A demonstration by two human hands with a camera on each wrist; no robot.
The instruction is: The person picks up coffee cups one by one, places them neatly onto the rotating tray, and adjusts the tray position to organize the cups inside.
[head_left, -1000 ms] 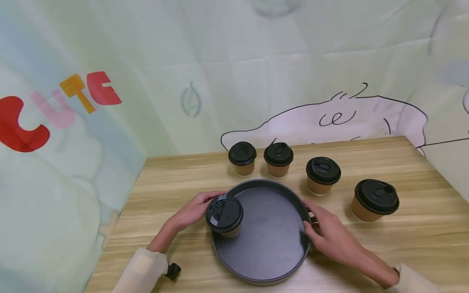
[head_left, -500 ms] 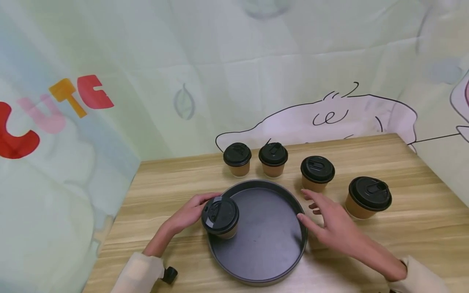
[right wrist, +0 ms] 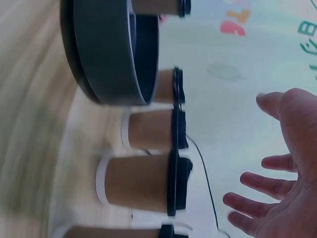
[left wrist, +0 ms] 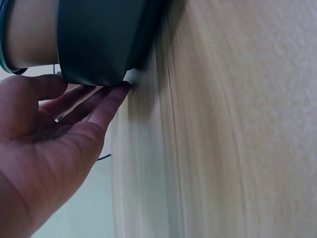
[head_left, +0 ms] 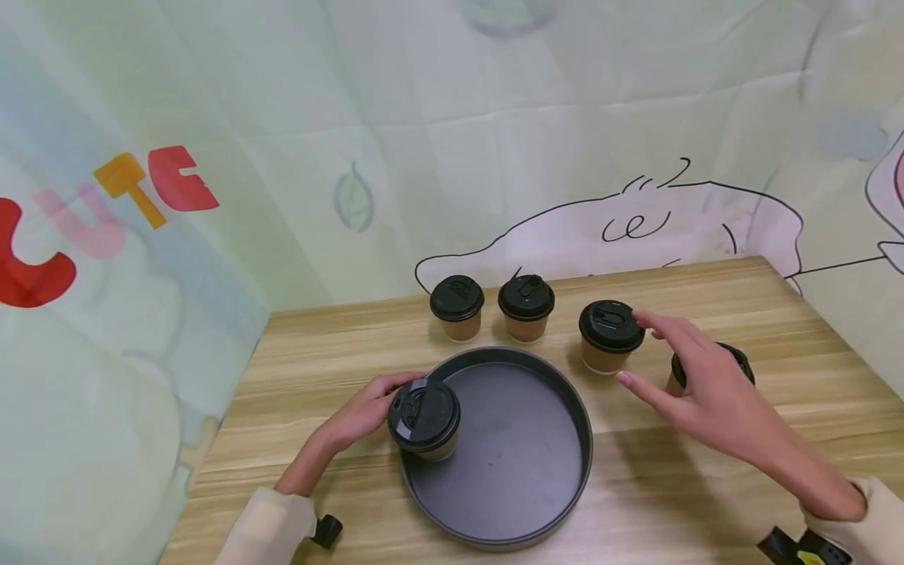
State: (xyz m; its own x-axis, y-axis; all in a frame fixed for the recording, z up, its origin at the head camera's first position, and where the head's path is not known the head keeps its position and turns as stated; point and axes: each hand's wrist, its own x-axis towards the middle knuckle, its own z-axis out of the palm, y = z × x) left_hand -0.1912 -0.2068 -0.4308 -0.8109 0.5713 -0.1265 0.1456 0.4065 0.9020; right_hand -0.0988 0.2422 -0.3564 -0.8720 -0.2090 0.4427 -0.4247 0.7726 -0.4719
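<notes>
A round dark grey pan (head_left: 523,471) sits on the table. Inside its left part stands a brown paper cup (head_left: 424,420) with a black lid, upright. My left hand (head_left: 363,408) touches the pan's outer left wall, its extended fingers (left wrist: 106,106) against the side and the thumb by the rim. My right hand (head_left: 720,396) is in the air right of the pan, thumb and fingers spread and holding nothing. Its fingertips overlap the lid edge of another cup (head_left: 607,345) in the head view. The rightmost cup (head_left: 738,361) is partly hidden behind this hand.
Two more lidded cups, one (head_left: 457,310) at the left and one (head_left: 526,310) beside it, stand behind the pan near the table's back edge. A printed curtain (head_left: 395,118) hangs behind the wooden table (head_left: 318,345).
My right hand has let go of the pan's right side and moved right and up toward the cups. My left hand stays at the pan. The head view has shifted slightly.
</notes>
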